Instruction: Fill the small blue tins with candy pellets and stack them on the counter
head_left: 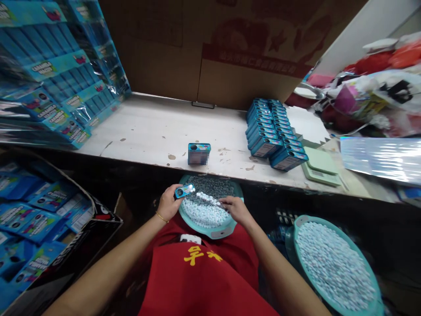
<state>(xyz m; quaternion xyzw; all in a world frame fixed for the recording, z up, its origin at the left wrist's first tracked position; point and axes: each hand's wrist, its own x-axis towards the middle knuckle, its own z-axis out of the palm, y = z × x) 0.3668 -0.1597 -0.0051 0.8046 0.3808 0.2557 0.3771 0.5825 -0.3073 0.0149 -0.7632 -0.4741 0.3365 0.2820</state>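
A small blue candy box (184, 190) is gripped in my left hand (169, 204), its open end turned toward the right and white candies at its mouth. My right hand (236, 209) is closed on the end of a narrow scoop (208, 199), which carries a line of white candies toward that box. Both hands are over a turquoise basin (215, 233) in my lap, which holds many white candies (205, 214). Straight ahead, one blue box (199, 154) stands by itself near the edge of the white table (151, 131).
Rows of blue boxes (272, 131) stand on the table by a pale green scale (320, 166). To the left are wrapped display packs (55, 66) and a carton of blue boxes (95, 210). A second candy basin (297, 219) sits low right. A large cardboard box (164, 52) backs the table.
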